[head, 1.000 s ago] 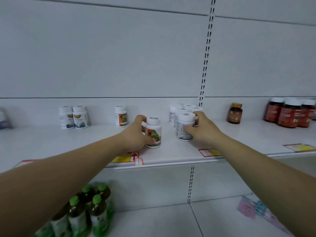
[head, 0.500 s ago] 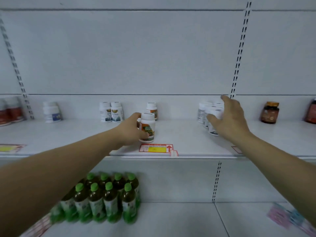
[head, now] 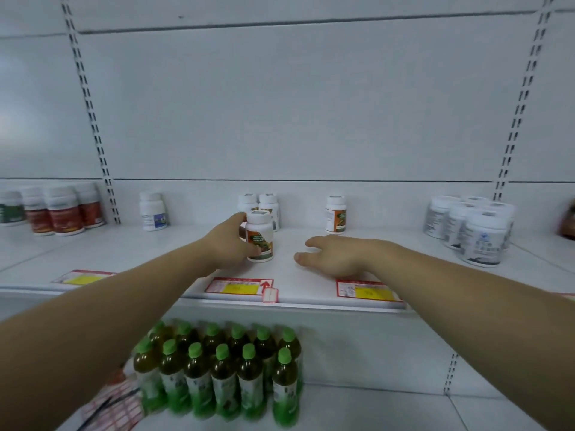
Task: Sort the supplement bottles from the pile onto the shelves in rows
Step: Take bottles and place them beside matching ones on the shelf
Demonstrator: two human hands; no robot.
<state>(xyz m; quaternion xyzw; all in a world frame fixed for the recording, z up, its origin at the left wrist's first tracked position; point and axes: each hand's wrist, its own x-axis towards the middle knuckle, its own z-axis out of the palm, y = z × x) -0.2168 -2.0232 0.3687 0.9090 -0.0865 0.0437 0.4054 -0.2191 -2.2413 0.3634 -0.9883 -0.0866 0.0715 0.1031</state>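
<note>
Your left grip [head: 230, 241] is closed round the held bottle [head: 259, 236], fingers curled behind it and thumb at the front near its base. It's a white supplement bottle w/ a white cap and an orange-and-green label. It stands upright on the shelf [head: 298, 227], approx. mid-shelf and toward the front. Long axis is vertical, cap up, label facing you.

Your right grip [head: 336, 255] is open and holds nothing. Palm is down, fingers loosely spread and pointing left toward the held bottle, apart from it. Can't tell whether it touches the shelf or sits just above it.

Counts on the same shelf, all upright w/ caps up:
- two white bottles [head: 269, 206] just behind the held bottle
- 1 lone bottle [head: 336, 214] w/ an orange label, at the back, right of those
- 1 blue-label bottle [head: 152, 211] to the left
- 3 red-label bottles [head: 62, 213] further left, plus 1 green-label bottle [head: 11, 206] at the frame edge
- a white cluster [head: 483, 241] far right, approx. 5, blurred, so the count is unsure

3 price tags [head: 238, 286], red and yellow, lie along the shelf's front edge.

On the lower shelf [head: 389, 412] stand green-capped drink bottles [head: 224, 377], approx. 12, in 2 rows of 6.
</note>
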